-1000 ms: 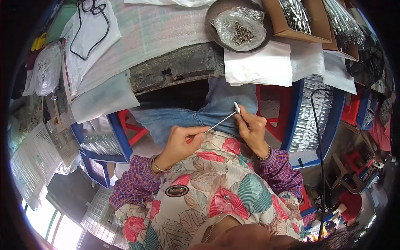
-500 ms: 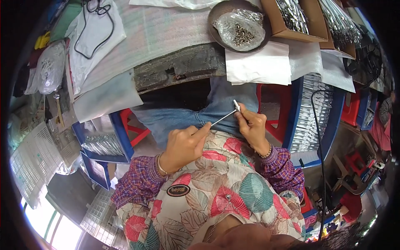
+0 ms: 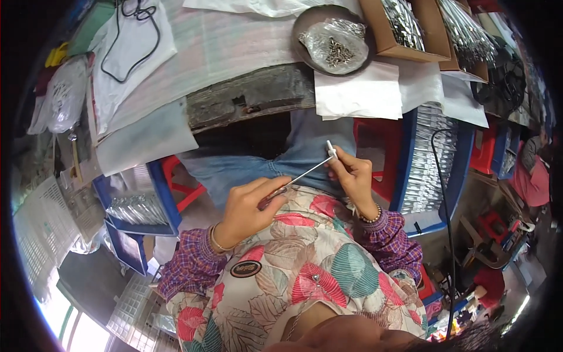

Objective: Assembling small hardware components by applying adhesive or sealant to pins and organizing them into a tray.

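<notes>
Both of my hands hold one thin metal rod [image 3: 305, 173] over my lap, just below the table edge. My left hand [image 3: 249, 205] grips the rod's near end, where a dark red piece shows between the fingers. My right hand [image 3: 350, 176] pinches the far end, where a small white cap [image 3: 331, 149] sits on the rod. The rod slants up to the right, above my blue jeans [image 3: 258, 167].
On the table [image 3: 246, 102] stand a round metal bowl [image 3: 305, 26] with a bag of small screws, cardboard boxes [image 3: 375, 29] of metal rods and white paper sheets [image 3: 358, 91]. Blue crates [image 3: 437, 152] of bagged rods stand on both sides of me. A black cable [image 3: 443, 193] hangs at right.
My left hand has slid a little further along the rod toward my body and turned; the right hand and white cap stay almost in place.
</notes>
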Motion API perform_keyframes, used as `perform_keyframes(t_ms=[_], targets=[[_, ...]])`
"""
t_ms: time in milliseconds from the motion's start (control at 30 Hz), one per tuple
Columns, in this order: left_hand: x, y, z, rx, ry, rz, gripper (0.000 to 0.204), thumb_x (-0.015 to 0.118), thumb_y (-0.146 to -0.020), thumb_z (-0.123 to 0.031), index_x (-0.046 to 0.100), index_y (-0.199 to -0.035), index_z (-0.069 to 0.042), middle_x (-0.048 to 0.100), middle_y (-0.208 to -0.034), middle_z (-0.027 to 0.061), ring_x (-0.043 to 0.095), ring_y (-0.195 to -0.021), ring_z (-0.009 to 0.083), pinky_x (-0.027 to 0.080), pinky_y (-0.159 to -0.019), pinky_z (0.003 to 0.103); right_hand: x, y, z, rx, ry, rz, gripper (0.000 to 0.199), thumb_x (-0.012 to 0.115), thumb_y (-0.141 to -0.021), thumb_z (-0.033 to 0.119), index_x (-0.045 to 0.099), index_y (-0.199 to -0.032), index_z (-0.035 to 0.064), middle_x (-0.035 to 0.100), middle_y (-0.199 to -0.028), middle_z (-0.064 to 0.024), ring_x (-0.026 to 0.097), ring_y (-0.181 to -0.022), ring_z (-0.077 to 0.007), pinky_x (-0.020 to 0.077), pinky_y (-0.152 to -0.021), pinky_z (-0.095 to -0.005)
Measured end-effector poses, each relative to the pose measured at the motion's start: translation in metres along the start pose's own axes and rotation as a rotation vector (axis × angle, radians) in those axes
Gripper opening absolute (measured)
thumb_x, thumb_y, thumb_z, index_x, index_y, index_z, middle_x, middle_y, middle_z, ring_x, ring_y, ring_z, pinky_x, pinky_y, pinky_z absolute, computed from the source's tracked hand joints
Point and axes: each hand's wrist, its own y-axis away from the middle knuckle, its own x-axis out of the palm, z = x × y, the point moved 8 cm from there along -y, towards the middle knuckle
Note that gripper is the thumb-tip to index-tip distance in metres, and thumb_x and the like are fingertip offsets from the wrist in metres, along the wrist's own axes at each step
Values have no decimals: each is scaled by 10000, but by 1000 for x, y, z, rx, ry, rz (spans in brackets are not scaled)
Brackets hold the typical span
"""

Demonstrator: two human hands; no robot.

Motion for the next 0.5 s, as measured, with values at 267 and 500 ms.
perform_keyframes(t_ms=[267,500], targets=[[6,-4,-3,16,56,-8,283,688,-761,-55,656,-1042,-47,636,-803,95,579,-551,198,465,-512,282,-4,2,-8,31,-25,-13,255,599,-867,55,645,-1111,-6,678,-707,-40,588,-558,-49,484,-517,-199],[8,-2,-4,25,-14,-15,274,678,-758,-47,651,-1031,-35,627,-785,93,595,-573,212,472,-519,293,-3,2,-4,27,-25,10,250,606,-879,55,647,-1119,-2,669,-726,-20,560,-571,-31,472,-510,-183]])
